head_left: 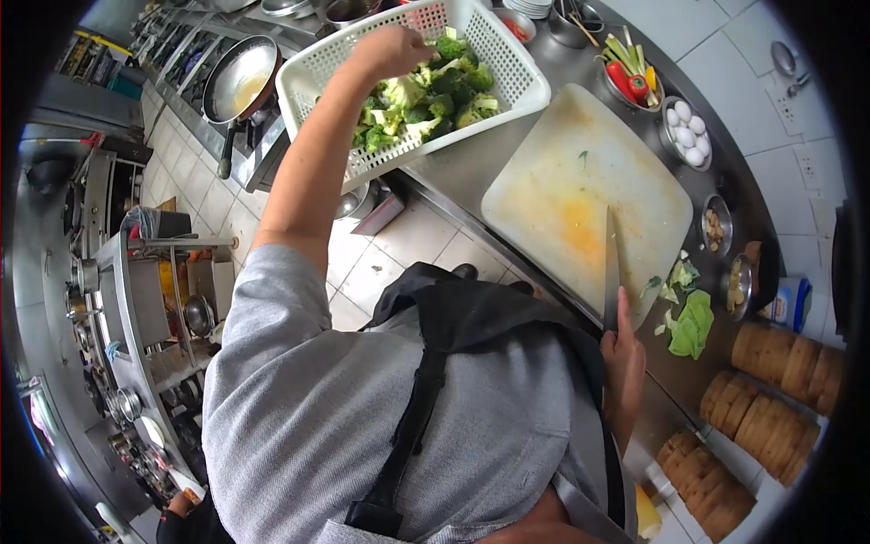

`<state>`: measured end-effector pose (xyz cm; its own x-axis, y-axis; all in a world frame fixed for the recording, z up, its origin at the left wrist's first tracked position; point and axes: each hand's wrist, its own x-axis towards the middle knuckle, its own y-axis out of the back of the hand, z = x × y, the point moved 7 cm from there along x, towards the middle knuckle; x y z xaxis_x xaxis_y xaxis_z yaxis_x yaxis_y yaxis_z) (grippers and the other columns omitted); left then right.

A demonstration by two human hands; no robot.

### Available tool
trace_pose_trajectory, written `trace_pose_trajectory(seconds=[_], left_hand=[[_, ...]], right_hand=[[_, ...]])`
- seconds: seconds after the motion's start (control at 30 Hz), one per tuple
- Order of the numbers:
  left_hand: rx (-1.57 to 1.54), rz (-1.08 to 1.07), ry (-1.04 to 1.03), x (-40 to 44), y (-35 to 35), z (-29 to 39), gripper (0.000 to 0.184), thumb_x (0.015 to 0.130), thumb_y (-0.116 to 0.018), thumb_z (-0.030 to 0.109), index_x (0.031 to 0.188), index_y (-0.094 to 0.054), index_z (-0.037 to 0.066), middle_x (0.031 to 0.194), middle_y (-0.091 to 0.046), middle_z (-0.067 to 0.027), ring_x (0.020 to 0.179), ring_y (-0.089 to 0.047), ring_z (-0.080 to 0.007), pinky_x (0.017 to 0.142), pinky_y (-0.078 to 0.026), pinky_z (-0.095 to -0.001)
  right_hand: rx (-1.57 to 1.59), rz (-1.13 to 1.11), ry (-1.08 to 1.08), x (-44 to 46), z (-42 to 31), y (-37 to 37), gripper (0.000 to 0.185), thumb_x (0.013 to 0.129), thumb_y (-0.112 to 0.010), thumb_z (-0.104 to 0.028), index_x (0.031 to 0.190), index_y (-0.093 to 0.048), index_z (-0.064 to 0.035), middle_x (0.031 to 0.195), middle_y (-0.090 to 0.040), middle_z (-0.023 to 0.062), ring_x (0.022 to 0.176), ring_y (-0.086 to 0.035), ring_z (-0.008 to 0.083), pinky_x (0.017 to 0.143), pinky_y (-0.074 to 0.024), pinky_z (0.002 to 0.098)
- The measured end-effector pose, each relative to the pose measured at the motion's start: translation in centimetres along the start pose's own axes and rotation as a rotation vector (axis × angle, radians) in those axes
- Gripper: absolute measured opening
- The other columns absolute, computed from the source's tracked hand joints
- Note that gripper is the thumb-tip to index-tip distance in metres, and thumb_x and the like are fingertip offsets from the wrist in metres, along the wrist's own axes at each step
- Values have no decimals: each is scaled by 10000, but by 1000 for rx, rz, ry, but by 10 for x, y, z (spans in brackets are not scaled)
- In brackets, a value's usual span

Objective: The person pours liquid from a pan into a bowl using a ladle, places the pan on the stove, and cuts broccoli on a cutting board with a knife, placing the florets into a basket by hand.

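Observation:
My left hand (391, 51) reaches over a white perforated plastic basket (305, 80) of cut broccoli (446, 86). Its fingers curl down at the florets, and what lies between them is hidden. Low on the right, my right hand (623, 358) is closed round a kitchen knife (613, 272), index finger stretched along the blade. The knife lies over the near right part of a stained white cutting board (535, 172), its tip pointing away from me. A few green scraps stick to the board. Leaf trimmings (692, 325) lie beside its right edge.
Along the counter's far side stand bowls of peppers and green stalks (634, 77), eggs (686, 134) and small pale pieces (716, 227). Bamboo steamers (759, 422) are stacked at right. A frying pan (243, 82) sits on the stove at left. Behind is a shelf (145, 308) with pans.

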<state>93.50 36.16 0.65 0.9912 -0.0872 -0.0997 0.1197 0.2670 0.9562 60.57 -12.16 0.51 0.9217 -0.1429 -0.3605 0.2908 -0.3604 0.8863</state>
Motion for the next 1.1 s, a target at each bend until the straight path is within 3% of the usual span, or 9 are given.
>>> trace_pose_trajectory(seconds=[0.13,0.2,0.33,0.47,0.53,0.6,0.77,1.0,1.1], left_hand=[[65,319,-119,34,4,-6,343,919,-697,361,1204,-735,174,979,-776,-121,887,-745,-314,817,-574,-432],[98,212,-104,46,-16,9,534,879,-713,257,1406,-626,251,1152,-749,-134,1062,-717,-330,942,-560,-459],[375,211,-206,60,-49,26,565,845,-747,296,1398,-637,249,1335,-679,-111,1232,-644,-299,1089,-474,-486],[64,210,-126,71,-41,10,444,899,-720,351,1293,-690,150,1191,-737,-110,1094,-698,-305,950,-547,-436],[-1067,245,29,75,-33,-19,424,987,-605,395,1245,-693,71,1050,-747,-101,898,-697,-216,837,-564,-368],[-1447,132,106,60,-28,-20,454,1065,-406,416,1173,-664,58,903,-696,-71,688,-588,-149,744,-523,-311],[-1666,-170,-95,64,-30,-32,404,1066,-469,408,1217,-642,75,838,-643,-45,650,-555,-129,683,-505,-330],[-1577,-40,-22,42,-9,-26,327,1065,-544,413,1181,-641,123,861,-628,37,669,-509,-94,682,-469,-286],[-1600,-151,-146,54,-15,-43,320,1033,-623,398,1206,-673,133,911,-654,38,727,-565,-95,742,-499,-288]], right_hand=[[36,-21,-33,-4,8,-3,785,897,-495,-96,1630,-324,-319,801,-650,306,754,-664,478,735,-494,560],[81,-30,-37,-6,8,-4,778,900,-490,-104,1630,-325,-314,805,-655,307,761,-665,480,745,-494,563],[81,3,-35,-8,5,-6,770,902,-493,-111,1630,-331,-303,790,-658,294,751,-665,471,760,-497,552],[125,9,-27,-7,12,-11,766,903,-493,-109,1629,-337,-298,781,-651,289,750,-670,454,757,-497,537],[142,2,-37,-7,11,-12,766,903,-494,-110,1629,-338,-296,788,-651,294,758,-672,451,755,-496,535],[155,-6,-38,-7,9,-10,765,903,-495,-110,1629,-338,-294,794,-650,298,766,-675,448,753,-495,532],[186,23,-14,-6,8,-10,761,905,-483,-115,1630,-336,-294,850,-672,304,796,-683,452,763,-491,529],[164,-5,-61,-7,5,-9,741,915,-470,-130,1625,-345,-302,890,-686,306,832,-692,452,797,-494,527],[155,-15,-66,-7,6,-10,744,915,-468,-129,1627,-341,-305,886,-687,305,829,-693,450,799,-494,528]])
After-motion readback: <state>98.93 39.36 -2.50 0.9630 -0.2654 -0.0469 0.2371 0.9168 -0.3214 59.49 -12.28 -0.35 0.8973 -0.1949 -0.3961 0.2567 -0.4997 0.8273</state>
